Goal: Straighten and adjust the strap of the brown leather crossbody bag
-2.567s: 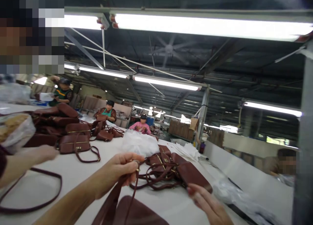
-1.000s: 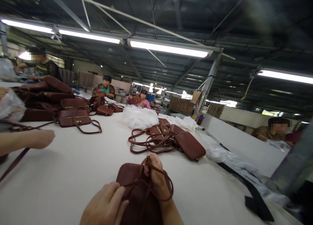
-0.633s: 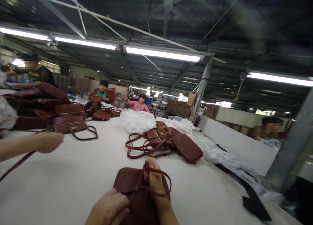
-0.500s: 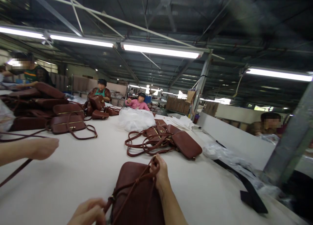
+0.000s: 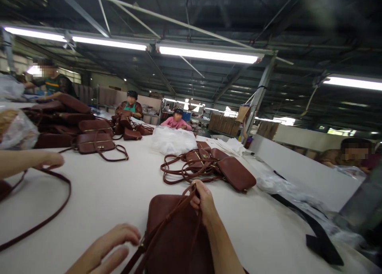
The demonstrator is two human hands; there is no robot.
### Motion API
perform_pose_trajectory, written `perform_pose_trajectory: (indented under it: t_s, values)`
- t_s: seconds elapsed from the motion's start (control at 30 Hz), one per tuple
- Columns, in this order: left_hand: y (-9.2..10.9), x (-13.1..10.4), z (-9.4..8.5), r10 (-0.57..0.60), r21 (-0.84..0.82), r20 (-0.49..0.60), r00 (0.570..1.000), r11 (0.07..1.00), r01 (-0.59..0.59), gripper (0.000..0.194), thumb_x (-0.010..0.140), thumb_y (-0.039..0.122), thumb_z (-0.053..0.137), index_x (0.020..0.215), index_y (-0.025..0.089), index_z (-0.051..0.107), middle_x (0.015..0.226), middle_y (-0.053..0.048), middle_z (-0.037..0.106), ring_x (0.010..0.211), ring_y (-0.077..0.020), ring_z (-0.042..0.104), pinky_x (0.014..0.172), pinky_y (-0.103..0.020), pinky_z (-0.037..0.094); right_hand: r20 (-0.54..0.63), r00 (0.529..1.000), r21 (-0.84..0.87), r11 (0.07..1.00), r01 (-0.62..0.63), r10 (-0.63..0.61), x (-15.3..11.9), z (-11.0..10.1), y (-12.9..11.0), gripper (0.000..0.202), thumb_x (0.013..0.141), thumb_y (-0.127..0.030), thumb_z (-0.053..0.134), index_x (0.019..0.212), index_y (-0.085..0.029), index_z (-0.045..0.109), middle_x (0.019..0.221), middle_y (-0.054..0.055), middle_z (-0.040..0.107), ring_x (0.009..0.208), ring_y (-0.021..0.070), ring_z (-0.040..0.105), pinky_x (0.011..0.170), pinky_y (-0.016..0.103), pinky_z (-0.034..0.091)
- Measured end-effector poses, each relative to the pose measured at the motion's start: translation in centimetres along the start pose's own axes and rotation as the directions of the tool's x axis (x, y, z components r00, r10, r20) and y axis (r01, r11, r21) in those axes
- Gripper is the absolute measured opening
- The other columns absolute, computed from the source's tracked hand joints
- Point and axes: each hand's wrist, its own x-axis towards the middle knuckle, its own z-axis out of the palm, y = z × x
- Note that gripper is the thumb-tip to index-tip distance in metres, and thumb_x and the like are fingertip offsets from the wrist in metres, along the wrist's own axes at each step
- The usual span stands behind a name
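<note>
A brown bag (image 5: 176, 242) is at the near side of a white table (image 5: 98, 186), its strap (image 5: 171, 216) clamped in the grip of a worker's right hand (image 5: 203, 198); the left hand (image 5: 110, 244), fingers apart, is near the strap. More bags (image 5: 235, 172) lie mid-table beside white plastic (image 5: 173, 139); a co-worker's hand (image 5: 51, 159) is over the table's left side.

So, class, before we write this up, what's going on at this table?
Over a white table, the wearer's right hand grips the strap of a brown bag; the left hand is open by the bag's left edge. More bags lie farther back, and another person's hand shows at the left.
</note>
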Motion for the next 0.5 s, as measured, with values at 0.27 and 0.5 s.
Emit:
perform_pose_trajectory:
  t_s: [0.27,0.5]
  values:
    - [4.7,5.5,1.4,0.099,0.017,0.18,0.979,0.994,-0.104,0.062,0.101,0.057,0.02,0.093,0.02,0.068,0.1,-0.007,0.069,0.103,-0.025,0.058,0.102,-0.036,0.041,0.003,0.99,-0.01,0.99,0.144,-0.144,-1.0,1.5,-3.6,0.045,0.072,-0.058,0.082,0.082,-0.019,0.062,0.053,-0.009,0.049,0.035,0.0018,0.026,0.031,0.013,0.02]
    - [1.0,4.5,1.5,0.0,0.092,0.053,0.999,0.996,-0.004,0.061,0.101,0.056,0.015,0.083,0.021,0.061,0.092,-0.005,0.066,0.093,-0.0235,0.056,0.091,-0.034,0.047,-0.349,0.835,-0.077,0.901,0.427,-0.426,-1.2,-4.0,-9.1,0.048,0.063,-0.056,0.085,0.082,-0.021,0.058,0.067,-0.007,0.062,0.038,0.0001,0.027,0.032,0.011,0.021]
